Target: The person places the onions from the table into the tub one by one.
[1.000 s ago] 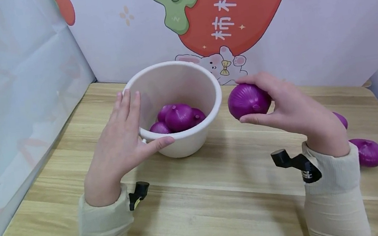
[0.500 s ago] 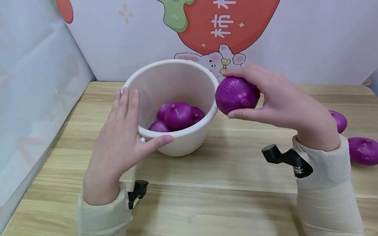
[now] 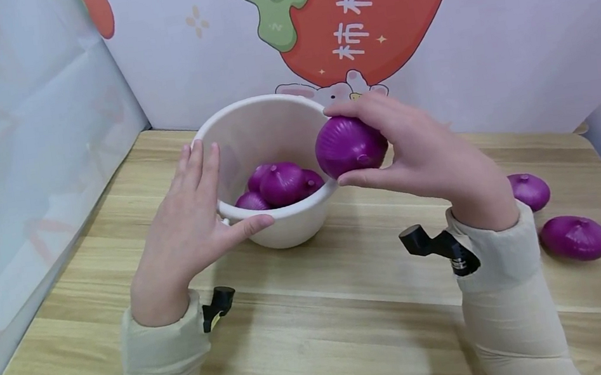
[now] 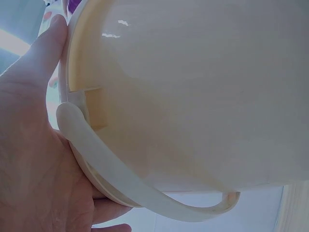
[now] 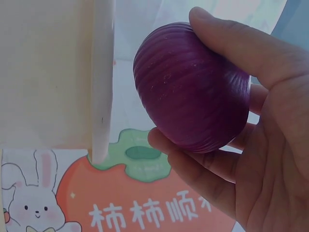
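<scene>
In the head view my right hand (image 3: pixel 416 145) grips a purple onion (image 3: pixel 351 144) between thumb and fingers, over the right side of a white bucket (image 3: pixel 289 230). The right wrist view shows this onion (image 5: pixel 190 87) above the bucket's rim (image 5: pixel 102 77). My left hand (image 3: pixel 179 230) rests at the bucket's left rim, fingers straight and thumb along the front. From the left wrist, the hand (image 4: pixel 34 145) lies beside the rim near the bucket's handle (image 4: pixel 120 179). Several purple onions (image 3: pixel 281 184) lie inside the bucket.
Two more onions lie on the wooden table (image 3: pixel 310 340) at the right: one farther back (image 3: pixel 530 191), one nearer (image 3: pixel 575 238). A printed backdrop (image 3: pixel 533 39) stands behind the bucket, and a pale sheet (image 3: pixel 25 156) hangs along the left side.
My right hand has carried the onion leftward and slightly up, from beside the bucket to over its rim. The two table onions are now more fully visible. The left hand has stayed at the rim.
</scene>
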A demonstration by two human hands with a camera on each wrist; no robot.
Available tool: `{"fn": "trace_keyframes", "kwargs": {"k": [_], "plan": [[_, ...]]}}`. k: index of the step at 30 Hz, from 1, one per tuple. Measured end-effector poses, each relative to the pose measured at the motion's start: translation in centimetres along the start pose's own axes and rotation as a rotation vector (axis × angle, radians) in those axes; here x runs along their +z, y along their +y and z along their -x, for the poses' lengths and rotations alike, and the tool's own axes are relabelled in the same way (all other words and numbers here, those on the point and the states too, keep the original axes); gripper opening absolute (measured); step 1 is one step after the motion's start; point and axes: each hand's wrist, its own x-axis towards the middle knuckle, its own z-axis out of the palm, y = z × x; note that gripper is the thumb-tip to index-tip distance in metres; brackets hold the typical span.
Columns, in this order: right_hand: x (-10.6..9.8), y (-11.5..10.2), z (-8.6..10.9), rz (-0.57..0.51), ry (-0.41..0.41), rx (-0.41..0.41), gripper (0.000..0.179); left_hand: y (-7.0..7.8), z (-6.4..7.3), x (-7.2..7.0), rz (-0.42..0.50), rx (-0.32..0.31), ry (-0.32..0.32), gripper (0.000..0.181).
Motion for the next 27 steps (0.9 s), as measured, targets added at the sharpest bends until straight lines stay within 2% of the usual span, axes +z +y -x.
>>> {"fn": "trace_keyframes", "kwargs": {"k": [7,18,27], "plan": [[0.7,-0.5,-1.0,-0.026,-0.013,-0.032,0.072,0.1,-0.1,-0.1,0.009,-0.004,-0.007,0.118],[1.6,-1.0,-2.1,-0.038,-0.038,-0.04,0.073,0.1,0.0,-0.2,0.012,-0.007,-0.012,0.118],[2.3,-0.9,-2.7,-0.072,-0.11,0.008,0.071,0.2,0.0,-0.2,0.008,0.003,-0.004,0.118]]}}
